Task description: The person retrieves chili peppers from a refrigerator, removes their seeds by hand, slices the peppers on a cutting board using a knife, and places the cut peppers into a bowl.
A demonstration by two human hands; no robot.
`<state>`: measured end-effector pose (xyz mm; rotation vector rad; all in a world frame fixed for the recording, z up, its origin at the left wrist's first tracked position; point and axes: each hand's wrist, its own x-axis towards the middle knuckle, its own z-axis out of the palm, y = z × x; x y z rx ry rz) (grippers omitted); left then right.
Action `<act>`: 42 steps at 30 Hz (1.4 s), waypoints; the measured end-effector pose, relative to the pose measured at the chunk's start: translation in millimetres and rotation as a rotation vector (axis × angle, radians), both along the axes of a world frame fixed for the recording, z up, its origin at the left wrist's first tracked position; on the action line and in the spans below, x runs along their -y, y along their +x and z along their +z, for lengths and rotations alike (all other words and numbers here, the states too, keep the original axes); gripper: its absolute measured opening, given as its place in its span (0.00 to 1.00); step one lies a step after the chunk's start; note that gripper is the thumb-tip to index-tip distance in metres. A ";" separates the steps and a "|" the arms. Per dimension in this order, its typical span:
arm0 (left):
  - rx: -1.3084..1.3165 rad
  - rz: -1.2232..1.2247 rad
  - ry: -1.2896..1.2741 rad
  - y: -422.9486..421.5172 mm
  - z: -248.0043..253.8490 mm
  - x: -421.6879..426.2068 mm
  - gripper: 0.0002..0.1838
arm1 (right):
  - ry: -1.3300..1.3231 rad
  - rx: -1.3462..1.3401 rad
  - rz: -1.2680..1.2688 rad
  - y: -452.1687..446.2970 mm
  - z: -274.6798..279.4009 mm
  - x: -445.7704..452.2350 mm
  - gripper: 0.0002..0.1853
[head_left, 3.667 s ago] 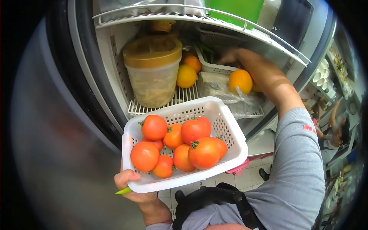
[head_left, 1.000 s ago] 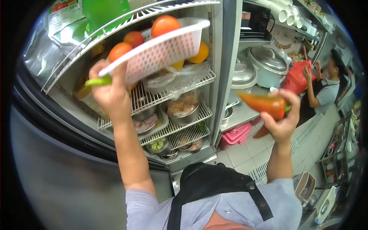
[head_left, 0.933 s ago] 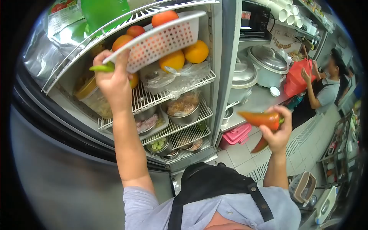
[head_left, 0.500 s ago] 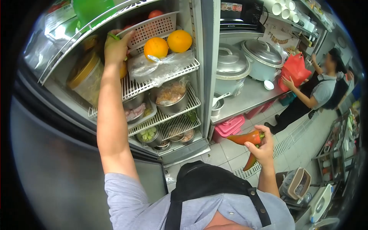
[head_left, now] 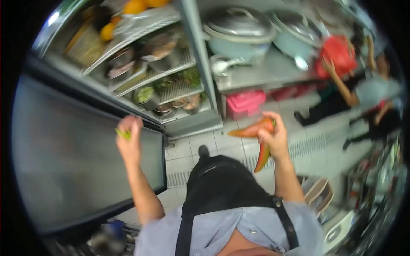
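My right hand [head_left: 275, 136] is closed around two long red-orange peppers. One pepper [head_left: 247, 129] points left across the fingers, and the other pepper [head_left: 263, 158], orange with some green, hangs down below the palm. My left hand [head_left: 130, 136] is closed in front of the fridge door, gripping a slim green chili pepper [head_left: 123, 134], of which only a part shows beside the thumb. The open fridge [head_left: 194, 121] stands ahead of the left hand, with oranges [head_left: 136, 6] on an upper shelf and metal pots [head_left: 163, 55] below.
The fridge door [head_left: 94, 149] stands open at left. On a steel counter [head_left: 256, 77] sit two large lidded cookers [head_left: 239, 34], with a pink bin [head_left: 244, 103] beneath. A co-worker [head_left: 371, 89] at right handles a red bag [head_left: 337, 56]. A beige bin [head_left: 320, 198] is at lower right.
My left hand has come out of the fridge shelf and down towards my body with the green chili pepper. The view has tilted downward. My right hand still grips both peppers.
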<state>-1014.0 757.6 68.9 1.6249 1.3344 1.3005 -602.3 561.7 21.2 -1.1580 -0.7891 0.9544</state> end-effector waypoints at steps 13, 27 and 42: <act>-0.560 -0.034 -1.492 -266.2 -284.0 312.2 0.17 | 0.053 0.040 -0.327 8.0 1.0 134.3 0.36; -0.551 -0.156 -1.345 -207.0 -305.4 264.2 0.15 | -0.127 0.074 -0.340 -14.2 -10.1 232.3 0.31; -0.267 -1.398 -0.425 370.2 -111.5 276.3 0.33 | -0.080 0.285 -0.311 108.3 -13.5 354.8 0.38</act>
